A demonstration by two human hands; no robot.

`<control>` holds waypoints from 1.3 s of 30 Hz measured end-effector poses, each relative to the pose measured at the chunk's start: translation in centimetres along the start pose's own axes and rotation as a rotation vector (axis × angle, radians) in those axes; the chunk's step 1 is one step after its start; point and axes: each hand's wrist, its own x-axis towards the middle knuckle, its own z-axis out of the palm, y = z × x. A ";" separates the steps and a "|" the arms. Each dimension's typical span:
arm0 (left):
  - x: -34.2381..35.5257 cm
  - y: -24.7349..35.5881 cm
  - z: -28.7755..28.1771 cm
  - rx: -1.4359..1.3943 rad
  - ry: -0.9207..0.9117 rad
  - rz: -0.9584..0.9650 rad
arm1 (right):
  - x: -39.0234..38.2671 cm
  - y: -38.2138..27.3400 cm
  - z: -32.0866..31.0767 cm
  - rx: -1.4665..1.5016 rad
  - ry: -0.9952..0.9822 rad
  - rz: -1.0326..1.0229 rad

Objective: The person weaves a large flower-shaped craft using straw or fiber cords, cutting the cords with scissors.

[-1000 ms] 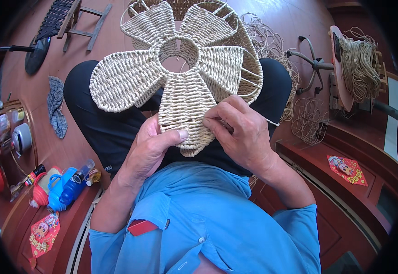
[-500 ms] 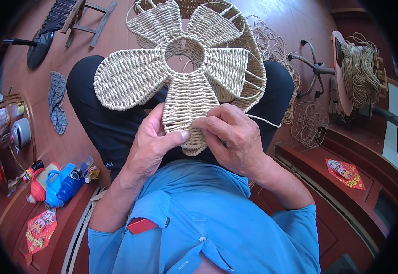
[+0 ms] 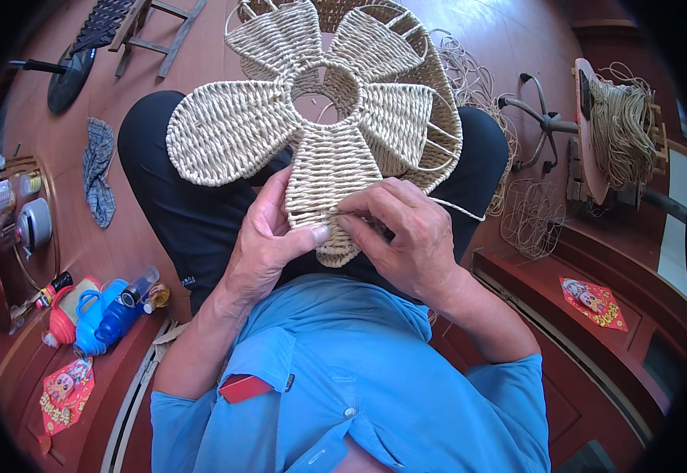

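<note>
Across my lap lies a flower-shaped woven piece (image 3: 237,126) of pale twisted cord, with broad petals around a round hole. Some far and right petals show bare wire frame at their outer ends. The near petal (image 3: 332,167) points at me, its tip between my hands. My left hand (image 3: 268,236) grips that petal's left edge, thumb pressed on top, fingers underneath. At its right edge my right hand (image 3: 406,232) is closed, thumb and index finger pinching the cord at the weave. A loose strand of cord (image 3: 460,209) runs out to the right from behind this hand.
A heap of loose cord (image 3: 470,75) lies on the floor beyond my right knee. Further right stand a metal star-shaped base (image 3: 545,122) and a big spool of cord (image 3: 623,130). Bottles (image 3: 115,315) stand at the left, near a crumpled cloth (image 3: 99,173) and a wooden stool (image 3: 162,35).
The woven piece sits slightly further right in view. My right thumb and index finger have shifted a little at the petal's edge; the left hand keeps its grip.
</note>
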 end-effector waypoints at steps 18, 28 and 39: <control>-0.6 1.0 -0.6 0.078 -0.040 -0.012 | 1.4 -0.3 0.3 0.102 -0.070 -0.096; -1.3 0.2 -1.2 0.052 0.014 -0.027 | 1.6 -0.9 3.2 0.032 0.006 -0.170; -1.4 0.0 -1.7 0.080 0.004 -0.006 | 1.4 -1.0 2.5 0.094 -0.016 -0.182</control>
